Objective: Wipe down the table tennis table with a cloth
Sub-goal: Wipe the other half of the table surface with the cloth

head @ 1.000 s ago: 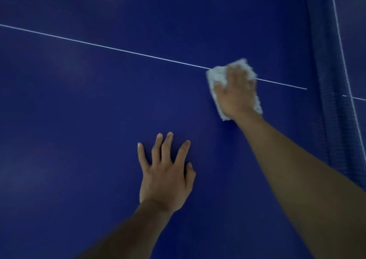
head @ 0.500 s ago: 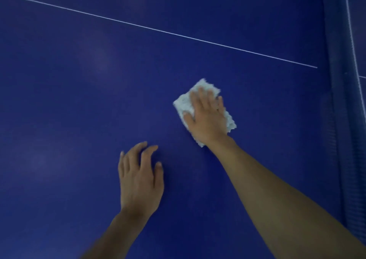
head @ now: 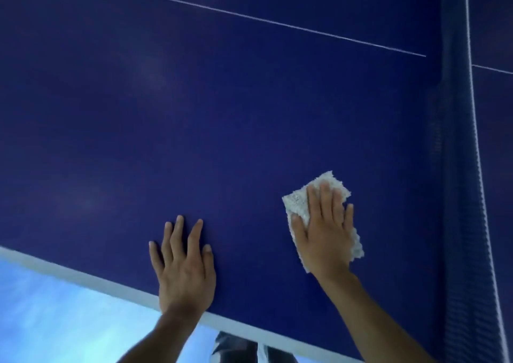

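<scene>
Light blue floor (head: 55, 321) lowest in frame. White edge stripe (head: 83, 275) of blue table (head: 222, 126) runs diagonally. Left hand (head: 186, 271) flat on surface just past edge, fingers straight, slightly spread, holding nothing. Right hand (head: 324, 232) pressing flat on white cloth (head: 298, 201), fingers straight; cloth on table under palm, corners showing. Net (head: 458, 168) to right, apart from cloth. Thin white line (head: 249, 15) farthest.

Fluffy white cloth (head: 298, 203); smooth matt blue table (head: 222, 126).
</scene>
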